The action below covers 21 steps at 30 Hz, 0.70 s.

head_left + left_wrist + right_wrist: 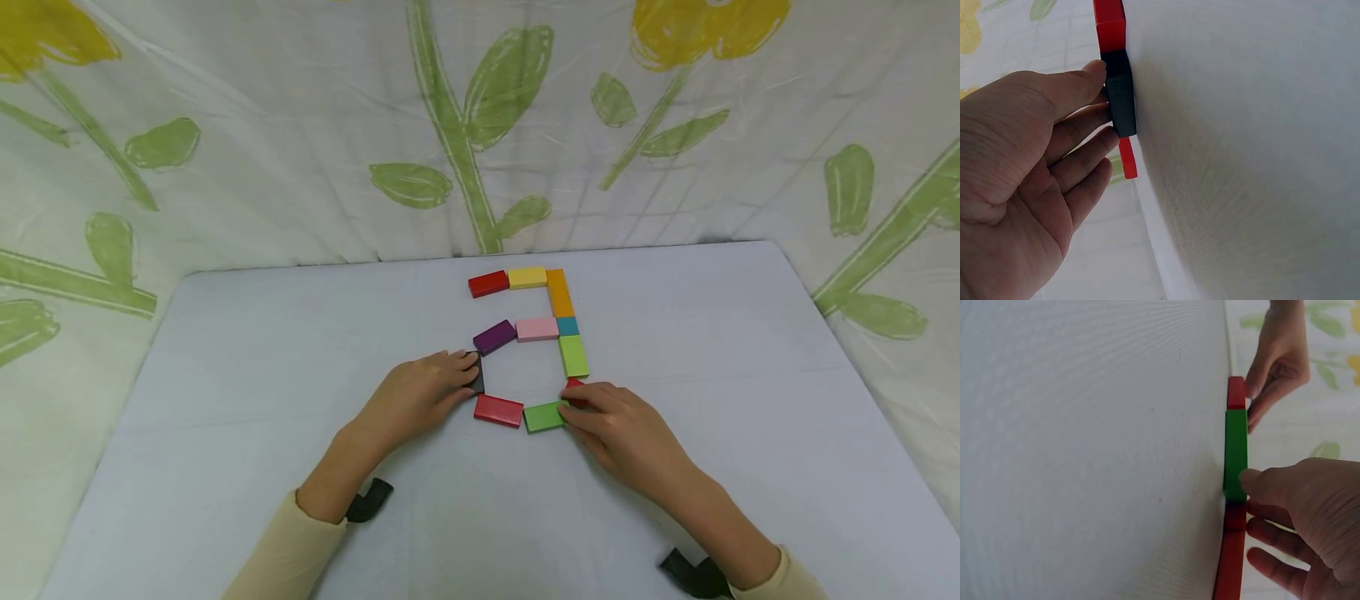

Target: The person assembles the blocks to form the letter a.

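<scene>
Coloured rectangular blocks lie end to end in a figure on the white table. At its left side, my left hand [420, 392] holds a black block [1120, 94] between thumb and fingers. A dark red block [498, 411] lies just below it, and a purple block [495, 337] just above. My right hand [630, 429] pinches the right end of a green block [543, 417] with thumb and index finger. Its fingers partly cover a red block [574, 384] beside that end. The red block sits between the green block and a light green block [574, 357].
Farther back, a red block [488, 284], a yellow block [527, 278] and an orange block [559, 292] form the top. A pink block [537, 329] and a blue block [567, 326] make the middle bar. A flowered cloth [300, 167] hangs behind the table [225, 375].
</scene>
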Tool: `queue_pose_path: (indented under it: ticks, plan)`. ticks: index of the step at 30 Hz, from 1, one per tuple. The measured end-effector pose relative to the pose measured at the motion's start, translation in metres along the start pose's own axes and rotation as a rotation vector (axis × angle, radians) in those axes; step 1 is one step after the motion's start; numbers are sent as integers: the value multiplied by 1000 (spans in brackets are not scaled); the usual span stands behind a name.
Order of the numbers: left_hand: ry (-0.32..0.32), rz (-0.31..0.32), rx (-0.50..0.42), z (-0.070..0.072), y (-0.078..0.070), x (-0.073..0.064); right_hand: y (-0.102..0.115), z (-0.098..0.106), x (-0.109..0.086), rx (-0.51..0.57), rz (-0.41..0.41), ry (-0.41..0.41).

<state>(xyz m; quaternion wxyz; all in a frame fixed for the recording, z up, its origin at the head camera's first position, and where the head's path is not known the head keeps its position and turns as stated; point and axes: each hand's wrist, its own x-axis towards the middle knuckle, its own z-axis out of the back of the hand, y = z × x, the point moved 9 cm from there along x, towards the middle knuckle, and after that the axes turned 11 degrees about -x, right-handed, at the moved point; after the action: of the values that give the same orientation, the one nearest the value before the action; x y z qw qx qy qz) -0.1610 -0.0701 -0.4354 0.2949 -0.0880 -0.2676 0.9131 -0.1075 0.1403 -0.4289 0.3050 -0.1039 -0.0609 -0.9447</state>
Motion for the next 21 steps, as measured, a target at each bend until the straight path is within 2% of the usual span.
queue_pose_path:
  ticks: [9,15,21]
  plan:
    - [1,7,2,1,0,0,-3,3,0,11,-8,-16]
    - [-3,7,1,1,-2,0,-21,18,-4,53,-65,-56]
    - [3,16,0,0,0,0,-40,28,-13,51,-112,-76]
